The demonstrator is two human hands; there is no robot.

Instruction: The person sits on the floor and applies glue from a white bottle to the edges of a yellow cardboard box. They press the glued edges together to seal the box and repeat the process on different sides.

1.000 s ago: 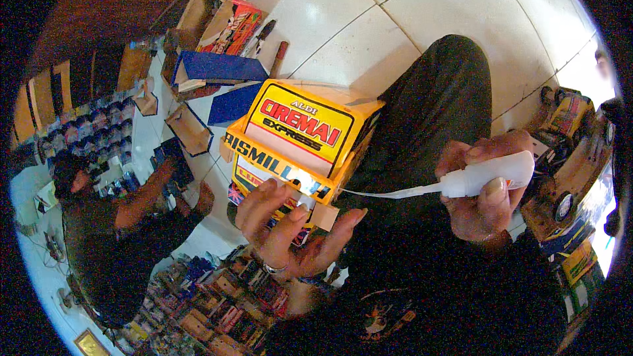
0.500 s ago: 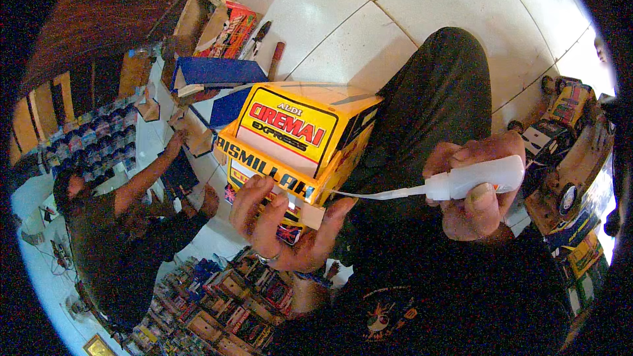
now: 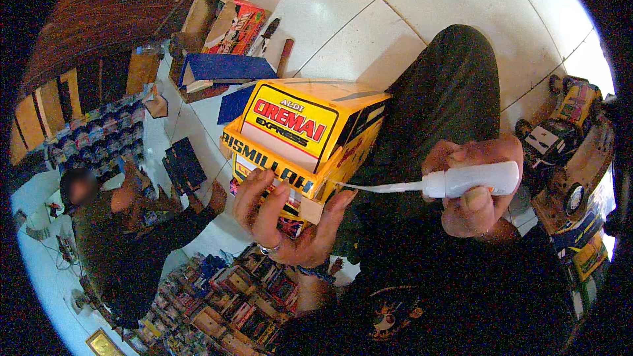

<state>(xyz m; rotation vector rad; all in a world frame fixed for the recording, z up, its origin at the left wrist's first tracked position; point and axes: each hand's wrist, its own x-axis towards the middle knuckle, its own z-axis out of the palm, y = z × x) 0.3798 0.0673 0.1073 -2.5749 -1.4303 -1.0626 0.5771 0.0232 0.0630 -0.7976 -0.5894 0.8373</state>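
Presently, the truck [image 3: 290,133] lies near mid-view, toward 11 o'clock. Your left hand [image 3: 285,227], at its 6 o'clock, spreads thumb from fingers around the block [image 3: 311,210]; a pinch cannot be confirmed. Your right hand [image 3: 476,216] pinches the bottle [image 3: 455,182] at 3 o'clock, nozzle [image 3: 389,188] toward the truck. Excess squeeze could flood its corner; left-hand slip could displace the block.

Head camera: above the yellow box [image 3: 289,122]
Facing: steeply down at the box
Box: near the lens
Floor [image 3: 330,29]: farther, behind the box
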